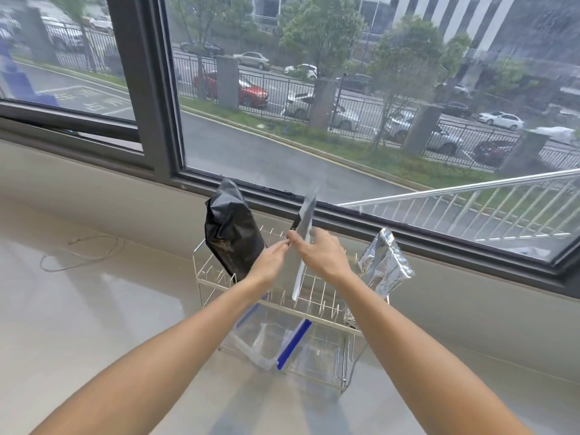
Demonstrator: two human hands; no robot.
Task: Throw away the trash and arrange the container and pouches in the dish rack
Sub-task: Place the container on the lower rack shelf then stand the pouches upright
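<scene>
While both bare forearms are stretched forward over the pale glossy bench, a thin flat grey pouch is held upright and edge-on above the white wire dish rack. The right hand is closed around the pouch, its fingers pinched on the near edge, and the lower end of the pouch is seen reaching down among the upper wires of the rack. The left hand is brought up just beside it, its fingertips touching the same edge; whether a firm grip is made there cannot be told. A black pouch is stood tilted at the left end of the rack, and a crinkled silver foil pouch is leaned at the right end. In the lower tier, a clear container with blue edging is lodged at an angle. The rack is placed on the bench near the window, and a thin cord is seen lying on the bench well to the left.
</scene>
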